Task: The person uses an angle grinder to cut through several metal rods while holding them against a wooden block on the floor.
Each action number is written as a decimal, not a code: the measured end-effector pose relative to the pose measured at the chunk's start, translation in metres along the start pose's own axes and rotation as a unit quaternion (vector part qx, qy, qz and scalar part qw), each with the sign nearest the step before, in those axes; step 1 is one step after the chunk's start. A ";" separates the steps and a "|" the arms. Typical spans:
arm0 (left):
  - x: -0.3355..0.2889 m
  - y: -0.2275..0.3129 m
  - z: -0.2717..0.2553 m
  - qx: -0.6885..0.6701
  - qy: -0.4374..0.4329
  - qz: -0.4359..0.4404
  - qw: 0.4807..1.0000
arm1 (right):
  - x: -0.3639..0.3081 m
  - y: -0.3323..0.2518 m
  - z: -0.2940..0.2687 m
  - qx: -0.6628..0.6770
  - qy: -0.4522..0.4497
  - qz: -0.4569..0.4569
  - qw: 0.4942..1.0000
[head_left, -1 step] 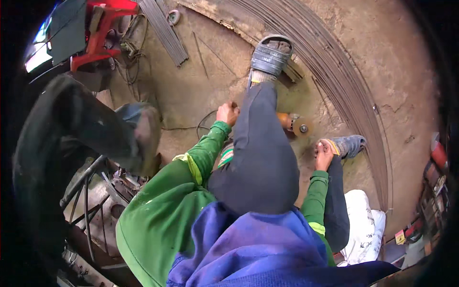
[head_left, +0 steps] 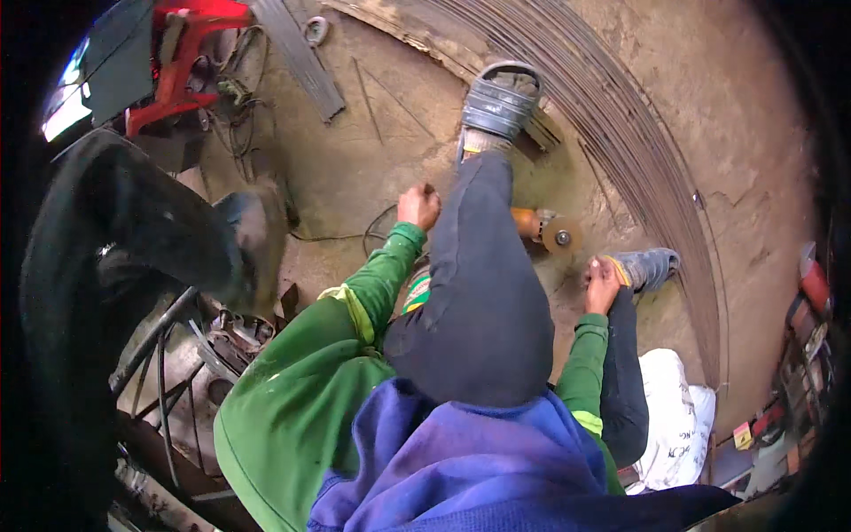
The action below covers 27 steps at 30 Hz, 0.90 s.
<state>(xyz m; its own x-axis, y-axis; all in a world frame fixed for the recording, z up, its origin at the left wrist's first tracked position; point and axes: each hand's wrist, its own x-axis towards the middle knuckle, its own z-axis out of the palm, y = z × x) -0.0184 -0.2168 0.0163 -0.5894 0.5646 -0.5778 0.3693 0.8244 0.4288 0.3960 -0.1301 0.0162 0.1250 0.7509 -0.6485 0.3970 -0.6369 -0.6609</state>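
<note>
Angle grinder (head_left: pixel 542 232) lies on the floor behind the raised knee, left hand (head_left: pixel 418 207) fisted near its hidden handle, right hand (head_left: pixel 603 285) curled beside the disc (head_left: pixel 561 237); fingers could be nicked.

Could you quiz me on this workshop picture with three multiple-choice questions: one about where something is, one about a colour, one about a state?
1. Where does the angle grinder lie?
A. on the ground between the person's feet
B. on the red stand
C. on the white sack

2. What colour are the person's sleeves?
A. yellow
B. green
C. white

3. How is the left hand?
A. flat on the ground with fingers spread
B. closed in a fist
C. resting on the white sack

Answers:
1 A: its disc sits on the ground between the grey sandal and the other foot, by the right hand.
2 B: both forearms are covered in green cloth.
3 B: the fingers are curled shut; whatever it grips is hidden.
</note>
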 end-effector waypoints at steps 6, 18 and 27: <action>0.088 -0.045 -0.001 -0.056 0.162 0.000 0.985 | 0.054 -0.049 0.040 -0.062 0.068 -0.139 0.986; 0.179 0.020 -0.018 0.185 0.192 -0.031 0.963 | 0.130 -0.051 0.051 -0.281 0.115 -0.248 0.920; 0.193 -0.003 -0.014 0.177 0.171 -0.060 0.967 | 0.137 -0.072 0.044 -0.411 0.056 -0.253 0.874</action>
<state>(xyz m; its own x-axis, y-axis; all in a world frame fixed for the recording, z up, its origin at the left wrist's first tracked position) -0.1431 -0.1111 -0.0868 -0.8239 0.4683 -0.3191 0.4712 0.8790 0.0732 0.3445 0.0114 -0.0415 -0.1854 0.9417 -0.2808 0.9406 0.0874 -0.3280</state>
